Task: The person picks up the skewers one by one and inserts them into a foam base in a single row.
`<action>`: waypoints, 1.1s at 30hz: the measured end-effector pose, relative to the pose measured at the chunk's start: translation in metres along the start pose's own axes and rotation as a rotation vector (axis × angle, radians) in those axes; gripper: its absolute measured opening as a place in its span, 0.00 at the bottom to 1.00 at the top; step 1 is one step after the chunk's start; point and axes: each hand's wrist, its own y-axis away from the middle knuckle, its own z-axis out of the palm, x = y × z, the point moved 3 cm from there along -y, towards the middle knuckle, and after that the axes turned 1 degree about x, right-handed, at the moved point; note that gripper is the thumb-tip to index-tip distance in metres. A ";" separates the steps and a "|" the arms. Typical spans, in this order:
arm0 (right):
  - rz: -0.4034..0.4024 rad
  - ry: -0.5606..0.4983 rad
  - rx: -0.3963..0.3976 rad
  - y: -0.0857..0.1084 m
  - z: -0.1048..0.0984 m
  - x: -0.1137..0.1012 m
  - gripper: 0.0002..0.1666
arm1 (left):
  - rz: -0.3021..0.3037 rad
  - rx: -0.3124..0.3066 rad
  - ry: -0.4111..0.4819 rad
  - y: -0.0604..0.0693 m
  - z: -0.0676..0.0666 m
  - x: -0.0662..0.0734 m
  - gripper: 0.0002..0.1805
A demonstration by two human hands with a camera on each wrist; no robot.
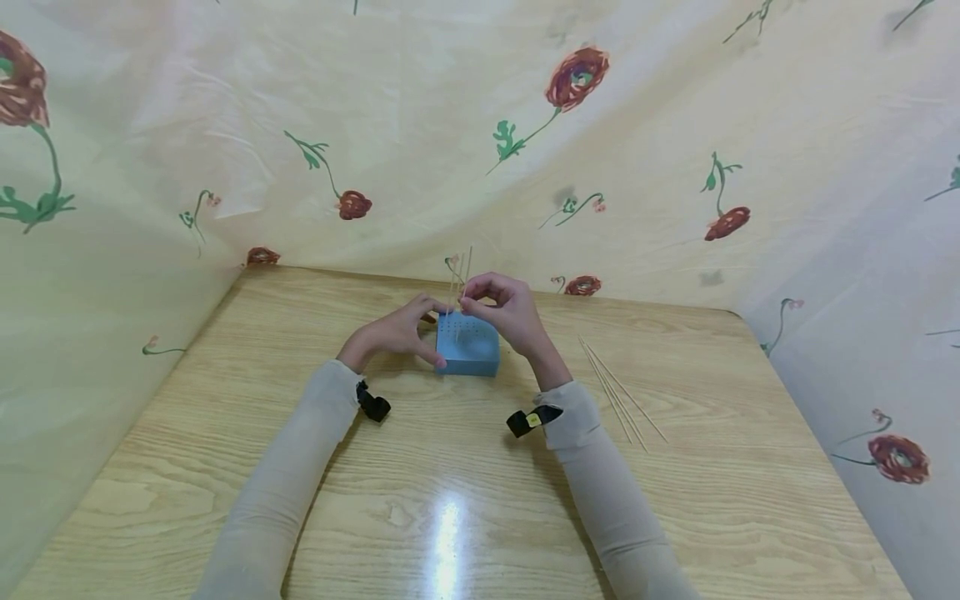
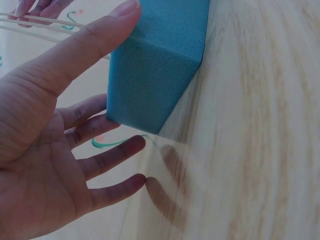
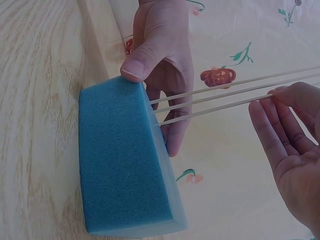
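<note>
A blue foam block (image 1: 474, 354) with rows of small holes in its top rests on the wooden table. My left hand (image 1: 397, 331) holds its left end, thumb at the near side and fingers at the far side; in the left wrist view, two fingers of that hand (image 2: 65, 130) are spread apart from the block. Above the block, my right hand (image 1: 510, 312) pinches a thin wooden stick (image 3: 215, 111) between thumb and fingertips. That stick's lower end meets the block's holed face. Two more sticks (image 3: 230, 84) stand in the block beside it.
Several loose wooden sticks (image 1: 615, 392) lie on the table (image 1: 375, 517) to the right of my right forearm. A flowered cloth (image 1: 420, 125) hangs behind the table and along its sides. Black straps with small devices (image 1: 372, 404) sit at both wrists.
</note>
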 end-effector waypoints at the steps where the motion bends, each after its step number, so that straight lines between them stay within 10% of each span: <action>1: 0.000 -0.001 0.000 0.000 0.000 0.000 0.08 | 0.004 0.000 -0.002 0.002 0.000 0.003 0.48; 18: -0.006 0.012 -0.016 0.001 0.000 0.002 0.08 | -0.010 0.005 0.000 0.004 -0.001 0.007 0.49; 25: 0.005 0.002 -0.015 0.001 0.000 0.004 0.07 | -0.008 0.023 -0.047 -0.013 0.000 -0.031 0.51; 33: 0.011 0.022 -0.011 0.001 0.001 0.003 0.07 | -0.010 0.023 -0.066 -0.013 -0.001 -0.032 0.52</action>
